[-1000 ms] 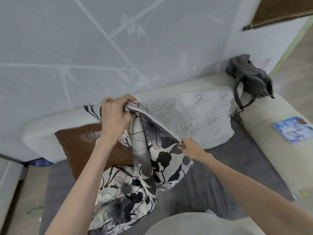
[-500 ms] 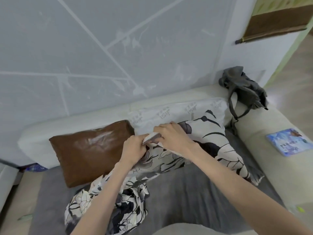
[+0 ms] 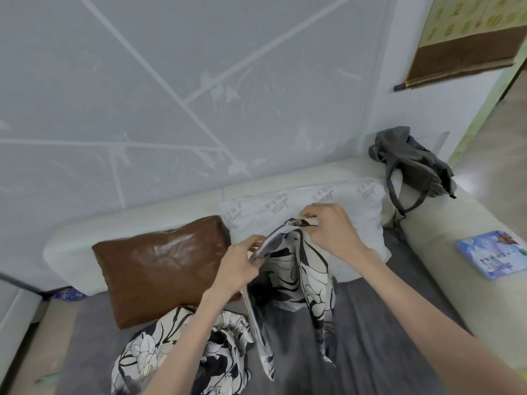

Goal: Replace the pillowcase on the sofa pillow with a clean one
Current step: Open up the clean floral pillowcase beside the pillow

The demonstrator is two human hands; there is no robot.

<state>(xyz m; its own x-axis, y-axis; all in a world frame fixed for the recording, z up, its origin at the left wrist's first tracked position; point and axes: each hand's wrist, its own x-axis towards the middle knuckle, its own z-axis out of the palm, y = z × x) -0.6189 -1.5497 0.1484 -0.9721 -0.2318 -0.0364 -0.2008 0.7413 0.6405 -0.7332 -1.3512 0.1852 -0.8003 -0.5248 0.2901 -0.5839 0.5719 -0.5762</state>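
Centrally, a black-and-white floral pillowcase [image 3: 288,269] is held up by its open edge above a grey sofa seat [image 3: 379,332]. One side of the opening is pinched by the left hand [image 3: 239,266], and the other side, near the zipper end, is pinched by the right hand [image 3: 330,229]; each grip is closed on the fabric. The rest of the pillowcase is draped down onto the seat. Just behind it, a bare white pillow [image 3: 353,206] is leaned against the sofa back. A brown cushion [image 3: 159,269] is seen to its left, a grey bag [image 3: 410,161] on the corner, and a blue booklet [image 3: 493,255] on the armrest.
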